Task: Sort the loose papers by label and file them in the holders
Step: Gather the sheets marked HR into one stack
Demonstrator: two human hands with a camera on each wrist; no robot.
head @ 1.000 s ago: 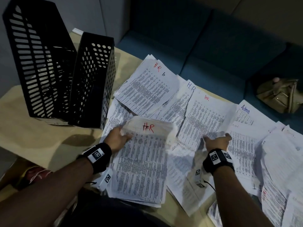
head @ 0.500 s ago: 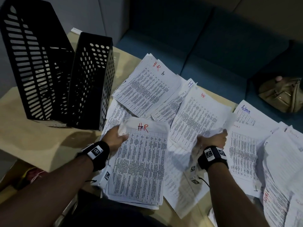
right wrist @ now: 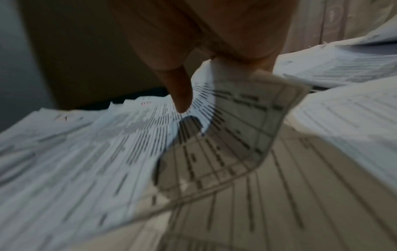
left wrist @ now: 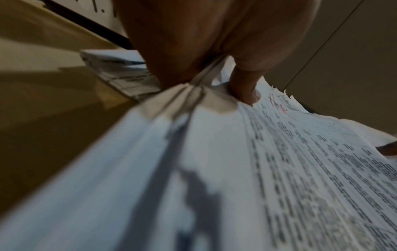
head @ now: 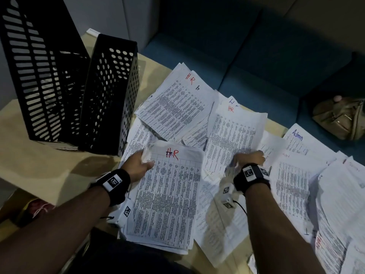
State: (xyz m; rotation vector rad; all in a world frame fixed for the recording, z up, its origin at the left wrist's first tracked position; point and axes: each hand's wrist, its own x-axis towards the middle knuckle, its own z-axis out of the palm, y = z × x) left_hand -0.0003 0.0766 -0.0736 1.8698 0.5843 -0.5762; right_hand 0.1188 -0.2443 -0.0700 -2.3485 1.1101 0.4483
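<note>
R hand is now pinching an HR sheet, dragging it off the spread twd the HR stack that L hand is gripping; holders standing apart, no HR sheets going in yet.

Looks like an office lounge/meeting nook: light wood table w/ two black perforated file holders, printed sheets hand-labelled "HR" & "Admin", teal upholstered bench seat vs grey panel wall, tan handbag on seat.
</note>
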